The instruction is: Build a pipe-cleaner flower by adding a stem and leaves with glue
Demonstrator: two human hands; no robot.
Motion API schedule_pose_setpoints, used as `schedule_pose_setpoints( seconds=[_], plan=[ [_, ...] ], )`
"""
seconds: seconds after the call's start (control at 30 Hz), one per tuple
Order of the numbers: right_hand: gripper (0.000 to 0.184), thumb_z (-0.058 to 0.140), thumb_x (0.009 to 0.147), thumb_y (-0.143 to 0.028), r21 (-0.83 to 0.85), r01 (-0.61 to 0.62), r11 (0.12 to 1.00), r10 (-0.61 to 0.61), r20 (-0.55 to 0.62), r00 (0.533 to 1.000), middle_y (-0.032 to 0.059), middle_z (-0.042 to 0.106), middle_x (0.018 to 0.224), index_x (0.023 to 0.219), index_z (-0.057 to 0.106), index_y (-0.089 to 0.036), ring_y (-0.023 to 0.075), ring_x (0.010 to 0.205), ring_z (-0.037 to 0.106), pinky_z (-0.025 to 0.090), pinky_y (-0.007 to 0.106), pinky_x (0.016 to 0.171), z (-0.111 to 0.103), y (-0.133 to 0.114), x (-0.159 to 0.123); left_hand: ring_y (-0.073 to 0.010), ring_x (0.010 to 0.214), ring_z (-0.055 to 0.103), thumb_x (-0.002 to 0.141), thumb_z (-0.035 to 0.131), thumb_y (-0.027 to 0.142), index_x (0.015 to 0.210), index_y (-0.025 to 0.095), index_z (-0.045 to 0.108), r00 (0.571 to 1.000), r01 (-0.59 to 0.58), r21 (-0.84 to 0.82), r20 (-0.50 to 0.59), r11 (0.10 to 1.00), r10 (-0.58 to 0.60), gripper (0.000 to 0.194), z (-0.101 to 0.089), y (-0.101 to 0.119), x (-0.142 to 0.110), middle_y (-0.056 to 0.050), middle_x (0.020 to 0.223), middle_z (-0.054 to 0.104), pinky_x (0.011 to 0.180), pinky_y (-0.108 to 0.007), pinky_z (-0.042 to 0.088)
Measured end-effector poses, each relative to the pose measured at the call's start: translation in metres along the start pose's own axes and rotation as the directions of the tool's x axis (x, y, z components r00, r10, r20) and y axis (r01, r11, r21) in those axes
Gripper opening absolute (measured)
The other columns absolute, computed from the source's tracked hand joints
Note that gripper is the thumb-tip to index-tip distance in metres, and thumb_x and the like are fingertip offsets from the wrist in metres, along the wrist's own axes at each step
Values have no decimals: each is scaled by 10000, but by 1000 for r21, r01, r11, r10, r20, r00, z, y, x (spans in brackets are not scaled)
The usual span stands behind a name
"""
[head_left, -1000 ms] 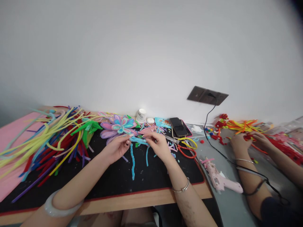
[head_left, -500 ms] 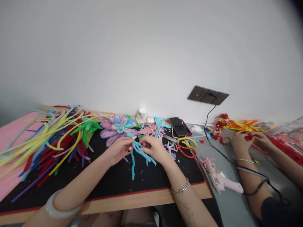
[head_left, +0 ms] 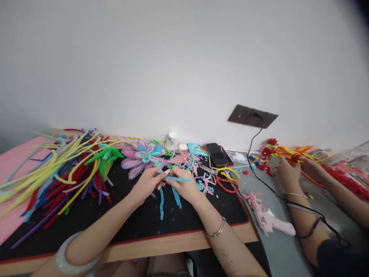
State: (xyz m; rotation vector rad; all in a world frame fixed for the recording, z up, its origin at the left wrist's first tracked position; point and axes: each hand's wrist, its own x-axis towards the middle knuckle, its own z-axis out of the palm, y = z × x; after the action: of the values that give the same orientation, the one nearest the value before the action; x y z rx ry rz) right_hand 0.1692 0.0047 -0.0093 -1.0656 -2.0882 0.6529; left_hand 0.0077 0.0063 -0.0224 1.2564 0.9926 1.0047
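Several blue pipe cleaners (head_left: pixel 176 197) are pinched between my two hands above the black mat. My left hand (head_left: pixel 146 185) is closed on them with thumb and fingertips, and one strand hangs straight down below it. My right hand (head_left: pixel 184 184) is closed on them from the other side. One blue strand lies across the back of its fingers, while others droop beneath the palm. The exact point where the strands meet is hidden by my fingers. Just behind my hands lies a pink, purple and blue pipe-cleaner flower (head_left: pixel 146 154).
A heap of coloured pipe cleaners (head_left: pixel 66 173) lies at left. Behind my right hand are scissors (head_left: pixel 226 181), a phone (head_left: pixel 216 154) and a paper cup (head_left: pixel 172 141). At right are a pink glue gun (head_left: pixel 269 219), a black cord (head_left: pixel 250 154) and another person's hands (head_left: pixel 288 173) holding something red.
My right hand has turned slightly. A blue strand that hung down with the others now crosses over its fingers. At right, the other person's hands have shifted a little.
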Motion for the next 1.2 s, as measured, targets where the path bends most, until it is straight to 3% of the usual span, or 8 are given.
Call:
schedule_pose_setpoints(
  seconds=[0.2, 0.43, 0.53, 0.6, 0.73, 0.83, 1.0, 1.2],
  plan=[
    [421, 420, 927, -408, 291, -229, 929, 231, 27, 973, -19, 503, 470, 585, 522, -183, 109, 420, 464, 343, 234, 474, 6, -2, 3, -111, 413, 466, 876, 441, 473, 617, 182, 504, 993, -114, 169, 53, 979, 106, 395, -1, -1, -1, 28, 483, 526, 478, -246, 349],
    [467, 551, 812, -494, 698, -428, 574, 409, 209, 888, -36, 460, 373, 488, 519, -160, 57, 256, 326, 214, 208, 308, 8, 4, 5, -121, 483, 479, 914, 416, 390, 625, 183, 506, 956, -292, 447, 111, 845, 271, 367, -2, 12, -9, 29, 522, 514, 538, -256, 354],
    [427, 554, 800, -541, 789, -427, 442, 349, 287, 892, -16, 553, 474, 617, 559, -155, 70, 273, 379, 250, 205, 289, 6, 7, 4, -96, 440, 432, 892, 469, 409, 619, 177, 496, 973, -231, 298, 49, 926, 227, 359, -3, 14, -8, 40, 496, 479, 478, -231, 313],
    [423, 516, 818, -572, 796, -368, 481, 288, 253, 924, 2, 605, 564, 738, 568, -160, 90, 324, 452, 311, 209, 310, 3, 10, 4, -69, 388, 375, 869, 510, 439, 623, 175, 476, 995, -97, 0, 15, 995, 97, 363, -4, 13, -6, 53, 473, 450, 419, -205, 256],
    [269, 608, 798, -435, 643, -247, 725, 268, 67, 961, -34, 575, 645, 862, 527, -187, 78, 402, 471, 350, 197, 380, 1, 11, 3, -11, 343, 246, 821, 590, 394, 636, 162, 453, 988, 125, -405, 130, 906, -78, 326, -8, 12, -3, 78, 469, 403, 383, -158, 196],
    [313, 740, 688, -304, 520, -168, 838, 193, 6, 981, -50, 533, 700, 872, 508, -202, 82, 522, 482, 371, 195, 477, -1, 7, 2, 4, 324, 181, 809, 602, 308, 649, 157, 465, 922, 348, -432, 317, 832, -220, 259, -10, 12, -3, 95, 444, 353, 356, -131, 176],
    [320, 774, 671, -372, 322, 60, 945, -68, 13, 998, -38, 496, 648, 677, 513, -189, 105, 577, 439, 361, 225, 544, -6, 1, 0, 14, 306, 124, 816, 581, 239, 644, 132, 506, 771, 589, -347, 512, 730, -378, 217, -10, 9, -4, 100, 402, 313, 320, -109, 132],
    [279, 579, 869, -374, 152, 233, 961, -241, 39, 970, 6, 543, 651, 669, 593, -180, 127, 603, 481, 378, 252, 598, -9, -2, -2, 6, 304, 102, 824, 530, 210, 649, 156, 468, 756, 617, -327, 499, 716, -423, 194, -9, 11, -5, 101, 412, 315, 315, -109, 118]
  ],
)
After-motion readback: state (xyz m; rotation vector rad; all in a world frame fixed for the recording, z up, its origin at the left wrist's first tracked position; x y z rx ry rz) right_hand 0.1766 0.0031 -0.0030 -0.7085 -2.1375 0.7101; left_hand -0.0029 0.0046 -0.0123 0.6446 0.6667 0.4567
